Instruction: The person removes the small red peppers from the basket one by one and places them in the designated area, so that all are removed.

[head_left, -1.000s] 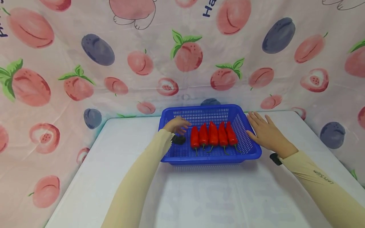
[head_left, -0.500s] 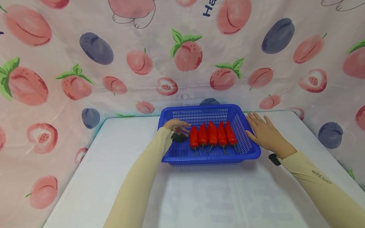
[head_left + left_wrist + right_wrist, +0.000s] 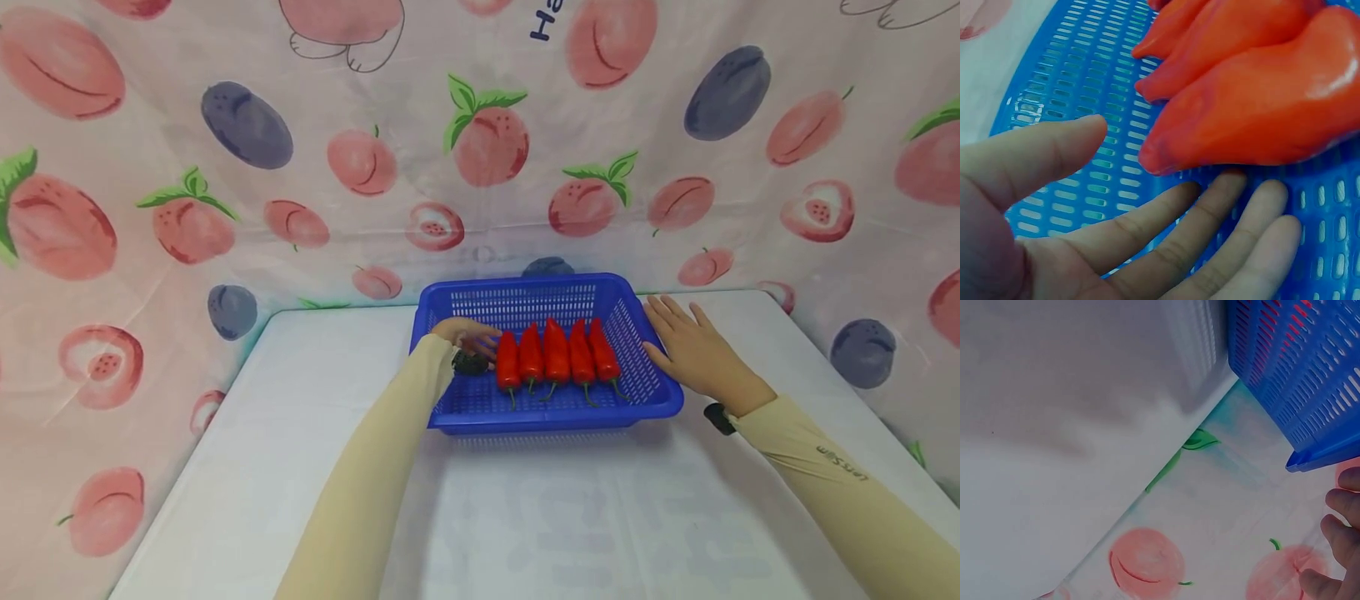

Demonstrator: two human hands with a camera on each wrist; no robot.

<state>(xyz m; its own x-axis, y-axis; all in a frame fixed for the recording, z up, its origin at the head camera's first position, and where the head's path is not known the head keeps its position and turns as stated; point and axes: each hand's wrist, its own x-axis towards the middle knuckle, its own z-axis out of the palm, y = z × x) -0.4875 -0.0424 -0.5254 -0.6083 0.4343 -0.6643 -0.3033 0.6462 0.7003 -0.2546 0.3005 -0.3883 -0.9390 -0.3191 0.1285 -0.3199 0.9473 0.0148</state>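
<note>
Several red peppers lie side by side in a blue plastic basket (image 3: 555, 422), green stems toward the person. My left hand (image 3: 467, 332) reaches over the basket's left side, beside the leftmost pepper (image 3: 507, 363). In the left wrist view, the left hand's fingers (image 3: 1210, 212) are extended and spread from the thumb, their tips right at the underside of the nearest pepper (image 3: 1260, 106). Nothing is gripped there. My right hand (image 3: 697, 350) lies flat with straight fingers along the basket's right rim. The right wrist view catches only its fingertips (image 3: 1341, 519) below the rim.
The basket stands on a white table (image 3: 525, 517) toward its back edge. Behind rises a pink fruit-print cloth (image 3: 480, 225), close to the basket's rear. A dark wrist camera (image 3: 470, 363) hangs under the left wrist, inside the basket; another (image 3: 720, 418) is at the right wrist.
The left hand has moved slightly lower and closer to the leftmost pepper. The right hand keeps its place at the rim. The whole view has shifted a little, and the peppers lie as before.
</note>
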